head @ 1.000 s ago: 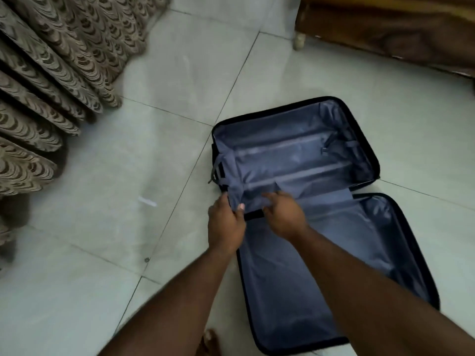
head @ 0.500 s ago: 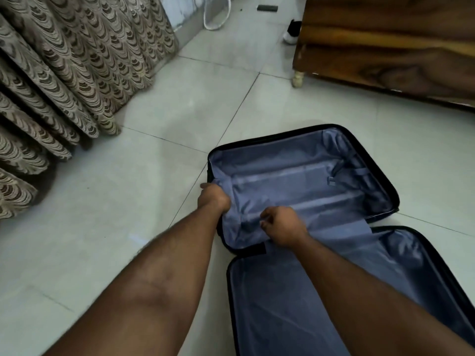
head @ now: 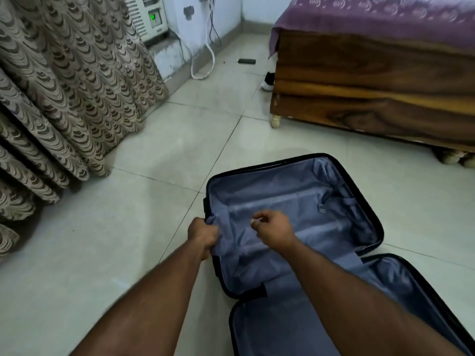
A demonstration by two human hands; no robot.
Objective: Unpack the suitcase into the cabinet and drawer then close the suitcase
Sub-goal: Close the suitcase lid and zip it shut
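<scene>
Head view: left hand grips open suitcase lining.

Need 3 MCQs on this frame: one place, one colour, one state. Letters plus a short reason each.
1. Where does the suitcase lie?
A. on the floor tiles
B. on the bed
C. on a chair

2. What colour is its lining?
A. red
B. grey-blue
C. yellow

3. What state is the suitcase in?
A. zipped shut
B. standing upright
C. lying open, no clothes in view

Key: 1 A, its shell rests on the tiles in front of the bed. 2 B, both halves show grey-blue cloth. 3 C, both halves lie spread, left hand gripping lining at the rim, right hand above the far half.
</scene>
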